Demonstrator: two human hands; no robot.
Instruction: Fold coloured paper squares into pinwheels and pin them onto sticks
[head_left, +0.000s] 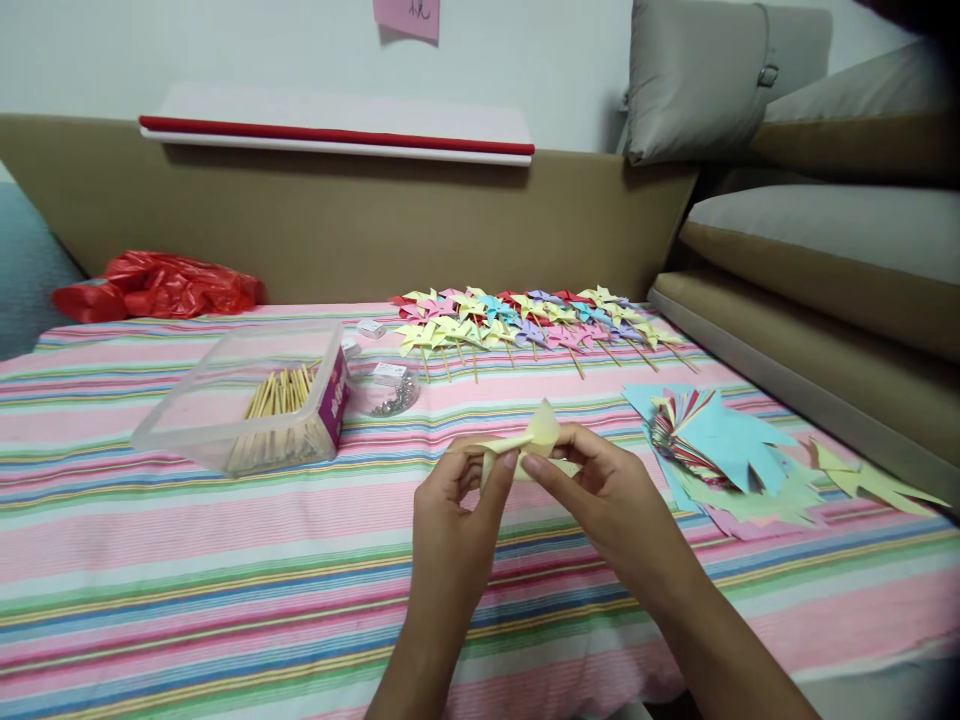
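Observation:
Between my two hands is a pale yellow paper pinwheel (pixel 545 426), its blades partly folded in toward the middle. My left hand (pixel 466 500) pinches its left side, thumb pressed near the centre. From the right, my right hand (pixel 600 490) grips it with thumb and fingers, the thumb tip close to the left one. One blade stands up above the fingers. My fingers hide much of the paper, and I cannot tell whether a pin is in it. The hands are raised above the striped cloth (pixel 300 590).
A clear plastic box (pixel 202 430) of wooden sticks (pixel 281 400) stands left, beside a small round container (pixel 386 390) of metal bits. Finished pinwheels (pixel 517 325) lie at the back. Cut paper sheets (pixel 735 435) are at right, near stacked cushions (pixel 825 270). A red plastic bag (pixel 165 285) lies far left.

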